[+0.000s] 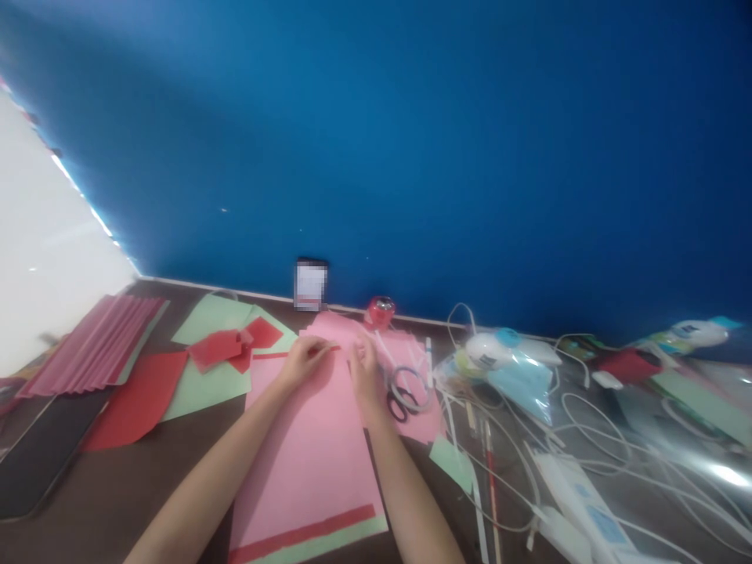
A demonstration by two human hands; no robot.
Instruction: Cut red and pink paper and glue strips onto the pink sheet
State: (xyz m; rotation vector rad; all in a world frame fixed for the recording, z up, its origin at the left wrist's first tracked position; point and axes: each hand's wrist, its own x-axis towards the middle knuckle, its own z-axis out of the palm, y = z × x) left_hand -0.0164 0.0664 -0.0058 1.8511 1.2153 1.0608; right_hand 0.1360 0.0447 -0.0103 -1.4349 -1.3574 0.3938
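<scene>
A long pink paper sheet [311, 439] lies in front of me, with a red strip and a pale green strip along its near edge. Another red paper strip [269, 356] runs along its far edge. My left hand [306, 360] is closed at that far edge, fingers pinched, with a bit of red showing at the fingertips. Just to its right, my right hand [364, 362] has its fingers curled together over the pink paper; whatever is in them is too blurred to make out. Scissors [400, 403] and a white tape roll [418, 384] lie beside my right wrist.
A pleated pink paper [97, 345], a black phone [50, 450] and red paper [138, 399] lie at left, by green sheets [215, 317]. Tangled white cables [529, 470], a power strip [587, 501] and a glue bottle [493, 348] fill the right. A blue wall [411, 157] rises behind.
</scene>
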